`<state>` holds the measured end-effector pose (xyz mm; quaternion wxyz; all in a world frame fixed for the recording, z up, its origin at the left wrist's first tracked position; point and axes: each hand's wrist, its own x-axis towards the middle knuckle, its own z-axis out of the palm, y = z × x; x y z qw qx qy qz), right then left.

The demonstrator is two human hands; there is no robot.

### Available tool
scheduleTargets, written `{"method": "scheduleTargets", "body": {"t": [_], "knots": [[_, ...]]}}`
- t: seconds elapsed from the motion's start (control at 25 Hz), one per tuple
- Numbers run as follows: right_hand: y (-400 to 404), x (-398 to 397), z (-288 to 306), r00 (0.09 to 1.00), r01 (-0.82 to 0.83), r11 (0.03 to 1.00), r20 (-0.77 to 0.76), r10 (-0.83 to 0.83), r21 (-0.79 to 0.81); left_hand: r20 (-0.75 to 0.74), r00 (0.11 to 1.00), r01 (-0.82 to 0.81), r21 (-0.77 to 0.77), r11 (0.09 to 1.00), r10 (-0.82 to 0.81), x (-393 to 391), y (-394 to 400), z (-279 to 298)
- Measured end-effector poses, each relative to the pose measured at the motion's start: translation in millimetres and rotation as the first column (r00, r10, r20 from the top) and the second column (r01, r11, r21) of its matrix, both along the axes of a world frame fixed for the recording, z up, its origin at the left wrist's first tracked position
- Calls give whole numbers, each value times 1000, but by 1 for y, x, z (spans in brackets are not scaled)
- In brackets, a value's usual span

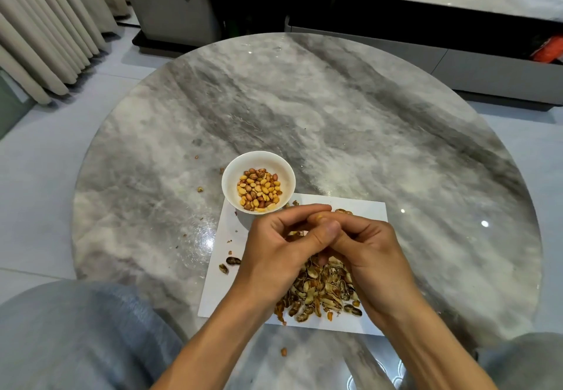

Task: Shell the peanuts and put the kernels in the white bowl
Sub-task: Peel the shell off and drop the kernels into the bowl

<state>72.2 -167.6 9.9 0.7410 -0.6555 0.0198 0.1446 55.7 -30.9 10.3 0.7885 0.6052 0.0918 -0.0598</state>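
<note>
Both hands meet above the white paper (359,206) on the table (335,115), the left hand (274,255) and right hand (368,252) together pinching a peanut (320,215) at their fingertips. The white bowl (258,181) of kernels (259,189) sits just far-left of them, and a heap of shells (323,292) lies beneath the hands.

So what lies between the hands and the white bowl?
Only a short strip of white paper with a few shell crumbs separates the hands from the white bowl, per the head view.
</note>
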Motion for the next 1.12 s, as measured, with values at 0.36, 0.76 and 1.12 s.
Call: {"method": "scheduleTargets", "body": {"t": [0.36,0.76,1.12], "knots": [[13,-2,-3,990,137,991,-36,-136,9,-65,993,-100,-91,991,95,2,-9,-6],[-11,3,6,911,52,866,378,163,-498,124,990,-90,150,985,72,6,8,6],[-13,6,12,752,214,783,610,251,-585,107,985,-144,109,984,133,2,6,7]]}}
